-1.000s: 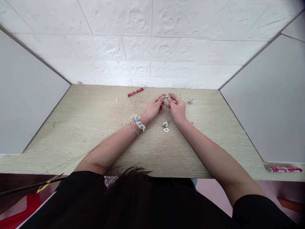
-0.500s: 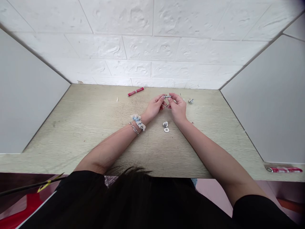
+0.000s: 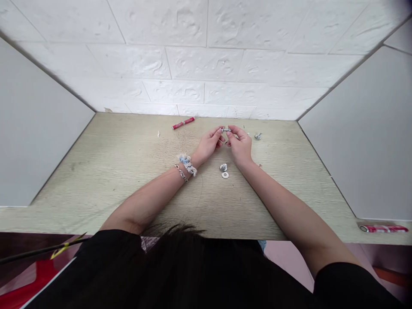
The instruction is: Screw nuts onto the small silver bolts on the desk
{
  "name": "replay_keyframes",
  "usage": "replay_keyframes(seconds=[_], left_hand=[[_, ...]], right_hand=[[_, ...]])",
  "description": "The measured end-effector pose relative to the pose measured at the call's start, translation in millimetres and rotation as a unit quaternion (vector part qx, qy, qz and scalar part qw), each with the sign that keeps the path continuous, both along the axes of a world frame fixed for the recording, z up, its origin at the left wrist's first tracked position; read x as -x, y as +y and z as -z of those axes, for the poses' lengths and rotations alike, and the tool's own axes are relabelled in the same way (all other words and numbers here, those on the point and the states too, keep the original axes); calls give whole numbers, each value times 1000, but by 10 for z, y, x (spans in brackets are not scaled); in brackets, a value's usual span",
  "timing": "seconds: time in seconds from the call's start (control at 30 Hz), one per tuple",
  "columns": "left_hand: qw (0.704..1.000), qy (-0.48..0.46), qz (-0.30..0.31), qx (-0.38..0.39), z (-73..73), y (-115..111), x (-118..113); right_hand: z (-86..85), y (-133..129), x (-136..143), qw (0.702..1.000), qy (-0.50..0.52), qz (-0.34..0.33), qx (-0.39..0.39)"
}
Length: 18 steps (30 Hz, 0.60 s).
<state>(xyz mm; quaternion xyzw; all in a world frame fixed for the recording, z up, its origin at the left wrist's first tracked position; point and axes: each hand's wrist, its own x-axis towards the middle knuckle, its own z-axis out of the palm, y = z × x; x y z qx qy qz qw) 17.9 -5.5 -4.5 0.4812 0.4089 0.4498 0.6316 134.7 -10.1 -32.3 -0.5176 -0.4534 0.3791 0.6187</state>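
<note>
Between my fingertips, above the far middle of the table, is a small silver bolt (image 3: pixel 226 130), held roughly level. My left hand (image 3: pixel 210 143) pinches its left end, where a wider part shows at the fingertips. The right end is pinched by the thumb and fingers of my right hand (image 3: pixel 240 143). Nearer to me, between my forearms, lie a small silver metal piece (image 3: pixel 223 167) and a flat washer (image 3: pixel 225 175) touching or almost touching it. Another small silver piece (image 3: pixel 258 136) rests to the right of my right hand.
A red tube-shaped stick (image 3: pixel 183 123) lies at the back, left of my hands. A second red one (image 3: pixel 383 228) is by the front right edge. A white scrap (image 3: pixel 158 134) sits on the wooden table (image 3: pixel 106 159). Grey panels flank both sides; a white brick-patterned wall closes the back.
Both hands stay in almost the same place with the bolt between them. Only a very slight shift of the fingers and of the view shows.
</note>
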Motion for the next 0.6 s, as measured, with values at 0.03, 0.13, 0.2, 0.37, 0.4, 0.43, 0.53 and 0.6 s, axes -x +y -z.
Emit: replay_keyframes(seconds=[0.03,0.13,0.2,0.37,0.4,0.43,0.53,0.6], left_hand=[[1000,0,1,-1,1,0,0],[1000,0,3,-2,1,-1,1],[1000,-3,1,-1,-1,-4,2],[1000,-2,-5,-6,-22,-19,6],[1000,0,-3,-6,-28,-22,7],[1000,2,-1,-6,-33,-25,7],[1000,7,5,-6,-41,-29,5],[1000,9,8,-9,-39,-27,1]], right_hand=[[5,2,-1,1000,-1,0,0],[6,-3,3,1000,-7,-1,0],[-2,-10,9,1000,-11,0,3],[-10,-8,12,1000,-17,-6,5],[-10,-5,11,1000,-16,-5,5],[-12,-2,10,1000,-12,-4,7],[-33,-4,11,1000,7,3,15],[-57,-15,13,1000,19,5,20]])
